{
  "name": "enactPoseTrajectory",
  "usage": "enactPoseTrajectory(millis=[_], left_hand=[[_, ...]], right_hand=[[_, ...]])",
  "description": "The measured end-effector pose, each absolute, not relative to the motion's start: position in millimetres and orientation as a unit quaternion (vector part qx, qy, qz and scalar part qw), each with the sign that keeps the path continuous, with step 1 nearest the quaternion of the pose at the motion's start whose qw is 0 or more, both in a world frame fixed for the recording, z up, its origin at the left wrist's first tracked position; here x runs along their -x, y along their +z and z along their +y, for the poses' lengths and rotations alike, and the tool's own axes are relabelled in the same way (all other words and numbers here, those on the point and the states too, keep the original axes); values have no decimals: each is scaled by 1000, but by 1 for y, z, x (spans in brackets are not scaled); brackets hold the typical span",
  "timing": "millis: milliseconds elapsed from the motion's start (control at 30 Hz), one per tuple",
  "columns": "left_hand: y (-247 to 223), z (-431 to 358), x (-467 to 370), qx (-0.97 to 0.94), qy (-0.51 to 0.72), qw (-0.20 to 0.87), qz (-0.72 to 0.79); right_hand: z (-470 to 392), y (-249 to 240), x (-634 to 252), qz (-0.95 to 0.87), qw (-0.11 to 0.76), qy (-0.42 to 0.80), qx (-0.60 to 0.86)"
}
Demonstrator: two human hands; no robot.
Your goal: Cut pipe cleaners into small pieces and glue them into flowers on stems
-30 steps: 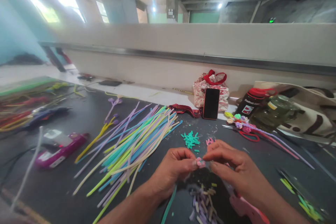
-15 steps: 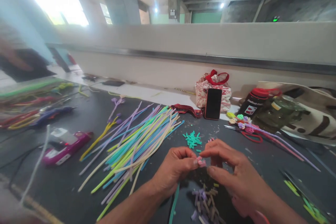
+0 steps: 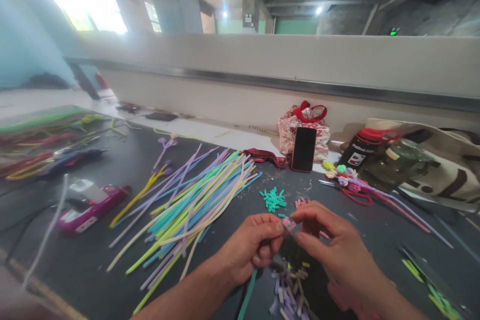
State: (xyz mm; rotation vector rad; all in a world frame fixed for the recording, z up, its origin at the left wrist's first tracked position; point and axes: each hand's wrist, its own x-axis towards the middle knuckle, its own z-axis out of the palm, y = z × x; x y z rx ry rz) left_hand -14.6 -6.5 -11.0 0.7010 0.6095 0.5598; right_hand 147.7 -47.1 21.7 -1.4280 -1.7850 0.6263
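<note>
My left hand (image 3: 255, 242) is closed, with a small pink piece (image 3: 287, 222) pinched at its fingertips. A teal stem (image 3: 248, 292) runs down from below that hand. My right hand (image 3: 332, 237) is just to the right, its thumb and forefinger apart beside the pink piece; whether they touch it is hard to tell. Behind the hands lies a pile of short teal pieces (image 3: 273, 200), with short pink pieces (image 3: 301, 203) partly hidden by my right hand. Short purple and beige pieces (image 3: 290, 292) are heaped below, between my forearms.
Long coloured stems (image 3: 202, 205) spread at left, near a purple glue gun (image 3: 92, 207). Behind stand a phone (image 3: 303, 149), a patterned bag (image 3: 287, 132) and a black bottle (image 3: 362, 150). At right are scissors (image 3: 356, 196), fuzzy flowers (image 3: 343, 175) and yellow-green pieces (image 3: 412, 270).
My left fingers have turned and curled in more, and the pink piece sits slightly higher. More pink pieces show behind my right hand. The person at far left has left the view.
</note>
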Motion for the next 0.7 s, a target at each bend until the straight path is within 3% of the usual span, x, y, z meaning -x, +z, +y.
enactPoseTrajectory(millis=[700], left_hand=[[-9,-3,15,-320,253,850,333]], right_hand=[[-42,13,-152,-770,383,149,489]])
